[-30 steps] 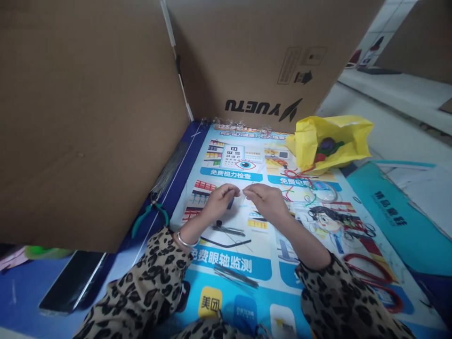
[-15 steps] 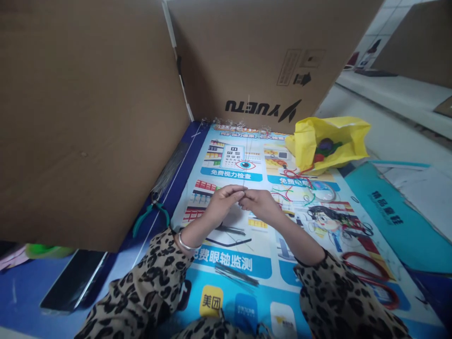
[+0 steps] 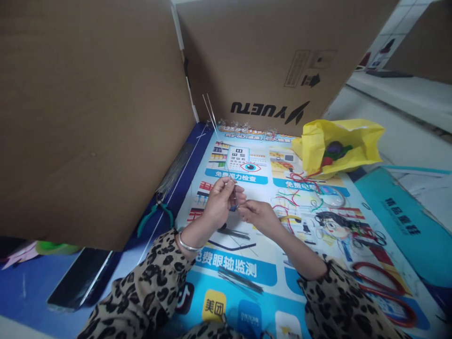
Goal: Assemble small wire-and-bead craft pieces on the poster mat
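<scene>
My left hand [image 3: 219, 202] is over the middle of the printed sheet, its thumb and index finger pinching a thin metal wire [image 3: 213, 117]. Two long strands of that wire slant up and to the left in front of the cardboard. Close beside it, my right hand [image 3: 260, 215] is closed, fingertips pinched near the left fingers, apparently at the wire's lower end; that end is too small to make out clearly. Below the hands lie dark short wires [image 3: 236, 234] and another bundle of cut wires [image 3: 240, 280].
Teal-handled pliers [image 3: 155, 214] and long wires [image 3: 175, 170] lie left, beside a tall cardboard panel [image 3: 88, 117]. A yellow bag [image 3: 310, 150], coloured cords [image 3: 287, 197] and red-handled scissors [image 3: 379, 292] are right. A dark phone [image 3: 81, 278] lies lower left.
My hands have moved apart slightly, the right one lower. The wire strands have swung from nearly upright to leaning left. The view has shifted a little.
</scene>
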Action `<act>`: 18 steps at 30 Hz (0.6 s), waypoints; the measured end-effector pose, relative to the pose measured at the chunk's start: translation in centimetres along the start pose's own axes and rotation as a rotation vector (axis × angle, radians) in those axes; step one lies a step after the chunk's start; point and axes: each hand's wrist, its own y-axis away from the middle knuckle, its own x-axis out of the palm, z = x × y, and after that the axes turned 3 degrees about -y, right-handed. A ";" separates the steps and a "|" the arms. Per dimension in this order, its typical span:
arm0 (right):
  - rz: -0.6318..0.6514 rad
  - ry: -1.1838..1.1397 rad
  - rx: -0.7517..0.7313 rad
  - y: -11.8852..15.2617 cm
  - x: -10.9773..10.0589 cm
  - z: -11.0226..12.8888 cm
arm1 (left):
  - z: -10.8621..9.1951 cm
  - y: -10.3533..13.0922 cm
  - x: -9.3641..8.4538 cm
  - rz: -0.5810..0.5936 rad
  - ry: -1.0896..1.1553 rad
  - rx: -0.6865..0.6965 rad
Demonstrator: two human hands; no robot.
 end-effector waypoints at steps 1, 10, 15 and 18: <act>-0.006 0.005 0.006 0.0 0.1 0.0 | 0.0 0.1 0.0 0.000 -0.006 0.001; -0.023 0.030 -0.037 0.2 1.0 -0.2 | 0.1 0.5 0.3 0.028 0.026 0.024; -0.058 0.048 -0.042 0.4 1.4 -0.2 | 0.1 0.9 0.6 0.041 0.092 0.019; -0.088 0.031 -0.039 0.4 1.7 -0.1 | 0.2 1.0 0.8 0.056 0.124 0.022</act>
